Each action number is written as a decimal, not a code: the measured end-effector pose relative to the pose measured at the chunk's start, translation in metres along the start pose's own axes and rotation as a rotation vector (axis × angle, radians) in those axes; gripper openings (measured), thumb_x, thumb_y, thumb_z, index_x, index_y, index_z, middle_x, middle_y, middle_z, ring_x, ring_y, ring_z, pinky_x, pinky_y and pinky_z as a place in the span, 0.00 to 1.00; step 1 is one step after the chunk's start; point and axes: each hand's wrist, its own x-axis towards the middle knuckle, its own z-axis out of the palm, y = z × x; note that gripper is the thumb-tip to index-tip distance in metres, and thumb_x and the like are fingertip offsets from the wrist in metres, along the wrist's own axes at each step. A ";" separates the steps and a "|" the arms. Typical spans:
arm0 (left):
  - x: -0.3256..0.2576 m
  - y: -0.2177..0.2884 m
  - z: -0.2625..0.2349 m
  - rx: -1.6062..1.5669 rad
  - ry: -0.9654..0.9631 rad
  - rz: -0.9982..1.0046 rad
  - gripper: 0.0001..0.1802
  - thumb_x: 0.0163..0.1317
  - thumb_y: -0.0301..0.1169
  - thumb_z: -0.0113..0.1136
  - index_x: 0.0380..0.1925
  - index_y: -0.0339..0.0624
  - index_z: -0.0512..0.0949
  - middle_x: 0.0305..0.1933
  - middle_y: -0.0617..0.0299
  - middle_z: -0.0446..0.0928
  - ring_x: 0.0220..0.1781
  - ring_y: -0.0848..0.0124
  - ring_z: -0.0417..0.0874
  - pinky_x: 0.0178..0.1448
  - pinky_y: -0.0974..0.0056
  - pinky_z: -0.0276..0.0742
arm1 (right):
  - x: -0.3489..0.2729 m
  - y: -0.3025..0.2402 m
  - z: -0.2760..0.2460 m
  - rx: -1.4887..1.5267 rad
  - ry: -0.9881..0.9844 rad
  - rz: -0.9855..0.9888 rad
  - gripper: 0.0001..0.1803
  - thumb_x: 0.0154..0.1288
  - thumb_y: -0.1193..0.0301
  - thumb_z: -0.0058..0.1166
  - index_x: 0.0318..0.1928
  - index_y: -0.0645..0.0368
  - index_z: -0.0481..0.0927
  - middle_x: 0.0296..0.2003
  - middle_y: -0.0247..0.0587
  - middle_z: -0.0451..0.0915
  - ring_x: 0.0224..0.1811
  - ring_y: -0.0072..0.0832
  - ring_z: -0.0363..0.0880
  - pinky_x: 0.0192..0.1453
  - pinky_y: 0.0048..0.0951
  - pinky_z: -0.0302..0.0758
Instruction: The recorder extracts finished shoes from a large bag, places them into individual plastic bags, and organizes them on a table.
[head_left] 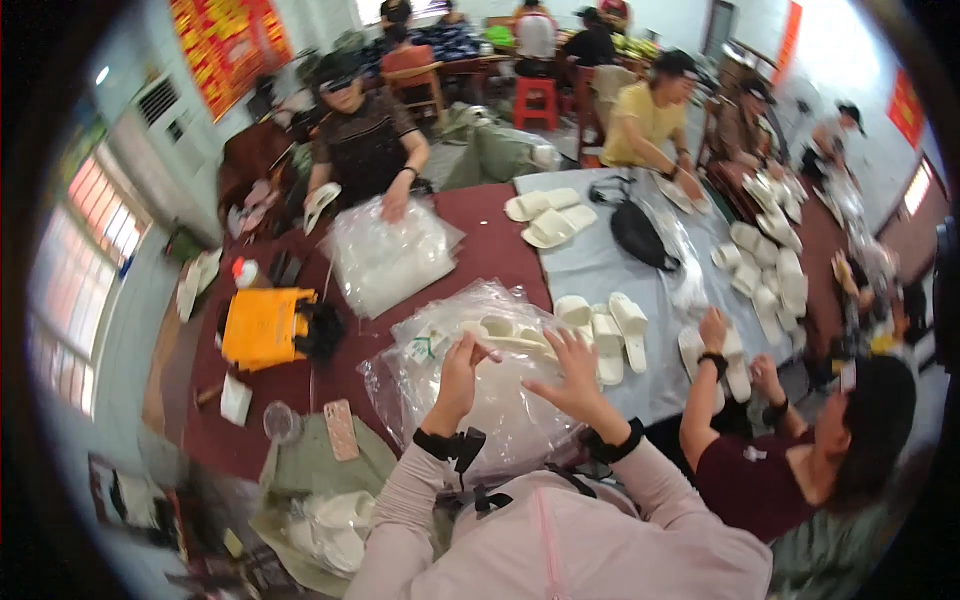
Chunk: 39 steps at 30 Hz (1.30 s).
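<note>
Cream open-toed slippers (pixel 498 327): at the stacked clear plastic bags (pixel 490 408), between both hands
Left hand (pixel 459 376): near their left end; grip, cannot tell
Right hand (pixel 577 382): fingers and thumb apart

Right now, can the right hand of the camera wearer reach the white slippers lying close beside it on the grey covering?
Probably yes: the right hand looks open, the white slippers lie close beside it on the grey covering, and nothing seems to stand between them.
</note>
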 end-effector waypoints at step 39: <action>-0.371 -0.109 -0.236 1.367 1.665 -0.522 0.38 0.58 0.54 0.47 0.66 0.56 0.51 0.69 0.41 0.42 0.69 0.40 0.44 0.61 0.30 0.43 | 0.012 -0.150 0.062 0.973 -0.405 -0.373 0.18 0.67 0.63 0.41 0.47 0.67 0.71 0.43 0.49 0.75 0.40 0.34 0.77 0.43 0.32 0.74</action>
